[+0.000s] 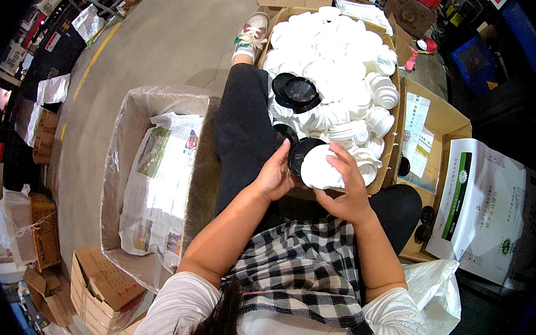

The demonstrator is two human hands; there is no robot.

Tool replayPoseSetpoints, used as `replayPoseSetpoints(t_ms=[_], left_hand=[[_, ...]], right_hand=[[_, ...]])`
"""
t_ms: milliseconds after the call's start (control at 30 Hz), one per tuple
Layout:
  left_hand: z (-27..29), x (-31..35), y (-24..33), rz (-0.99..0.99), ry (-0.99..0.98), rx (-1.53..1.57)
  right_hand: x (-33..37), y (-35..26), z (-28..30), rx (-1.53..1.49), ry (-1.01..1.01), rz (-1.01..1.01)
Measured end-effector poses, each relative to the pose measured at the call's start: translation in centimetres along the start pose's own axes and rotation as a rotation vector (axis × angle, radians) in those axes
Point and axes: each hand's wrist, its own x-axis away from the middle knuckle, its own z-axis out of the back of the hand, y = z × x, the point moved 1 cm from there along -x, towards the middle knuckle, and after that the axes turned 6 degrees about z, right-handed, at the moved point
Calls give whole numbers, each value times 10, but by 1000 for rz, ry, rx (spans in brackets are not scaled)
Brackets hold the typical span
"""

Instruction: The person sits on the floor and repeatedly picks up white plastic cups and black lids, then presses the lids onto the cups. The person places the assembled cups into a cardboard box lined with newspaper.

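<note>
A white round lid [319,166] was clamped between the thumb and fingers of the right hand [349,194], overlapping a black round lid [299,153] that the left hand [275,174] gripped. Both lids were at the near edge of an open carton [400,118] heaped with white lids [343,54], a few black lids [300,92] among them. Left of the person's leg [241,124] stood a box [113,161] containing printed sheets [160,187].

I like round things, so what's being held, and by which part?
The left fingers hold a black disc by its left edge; the right fingers hold a white disc by its right edge.
</note>
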Motion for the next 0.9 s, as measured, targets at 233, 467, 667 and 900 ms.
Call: replayPoseSetpoints(t_ms=[233, 467, 667, 900], left_hand=[[4, -1, -3, 19, -21, -89], [3, 2, -4, 43, 57, -189], [6, 0, -6, 45, 81, -192], [8, 2, -4, 75, 66, -261]], right_hand=[[3, 8, -8, 10, -69, -65], [4, 10, -13, 2, -83, -73], [4, 11, -15, -8, -85, -88], [4, 13, -16, -20, -105, -102]])
